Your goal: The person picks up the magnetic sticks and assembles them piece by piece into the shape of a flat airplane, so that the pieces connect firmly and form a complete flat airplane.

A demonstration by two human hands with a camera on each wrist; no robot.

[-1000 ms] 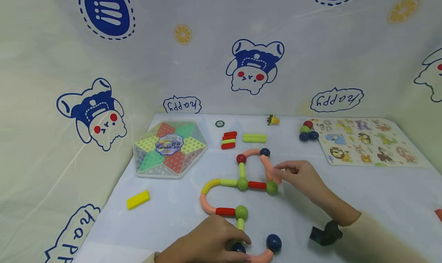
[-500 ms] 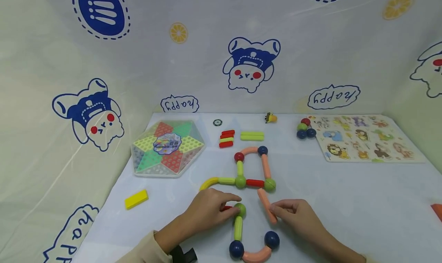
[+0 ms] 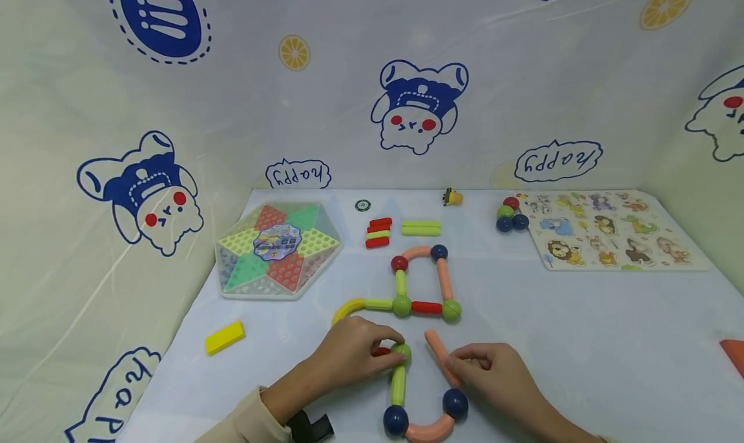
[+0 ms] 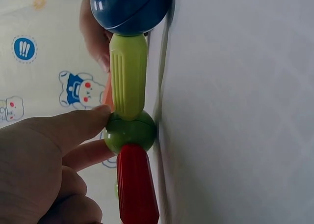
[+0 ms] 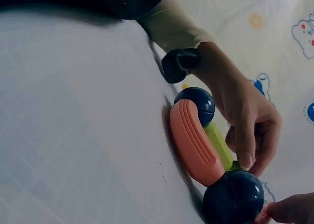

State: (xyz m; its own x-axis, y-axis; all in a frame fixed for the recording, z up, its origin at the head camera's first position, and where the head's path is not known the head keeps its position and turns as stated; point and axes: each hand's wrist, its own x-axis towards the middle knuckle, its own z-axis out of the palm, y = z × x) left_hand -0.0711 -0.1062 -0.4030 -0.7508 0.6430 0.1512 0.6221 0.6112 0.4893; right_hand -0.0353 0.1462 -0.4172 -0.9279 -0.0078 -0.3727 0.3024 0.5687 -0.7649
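Note:
My left hand (image 3: 349, 352) pinches a green ball (image 3: 405, 351) between thumb and forefinger. In the left wrist view a red stick (image 4: 137, 184) and a light green stick (image 4: 128, 76) join that ball. The green stick runs to a dark blue ball (image 3: 396, 421), where a curved pink stick (image 3: 431, 432) leads to another dark blue ball (image 3: 455, 404). A pink magnetic stick (image 3: 437, 349) is held in the fingertips of my right hand (image 3: 500, 373), tilted, its lower end right by that second blue ball. The right wrist view shows mostly the curved stick (image 5: 194, 143).
Farther off, a loop of sticks and balls (image 3: 426, 308) continues from a yellow curved stick (image 3: 349, 309). Around it lie a hexagonal game board (image 3: 279, 252), an animal puzzle board (image 3: 622, 230), spare balls (image 3: 506, 223), spare sticks (image 3: 421, 228) and a yellow block (image 3: 225, 338).
My right hand has brought the pink stick from beside the far loop toward me, near the blue ball. My left hand has moved from the near blue ball up to the green ball.

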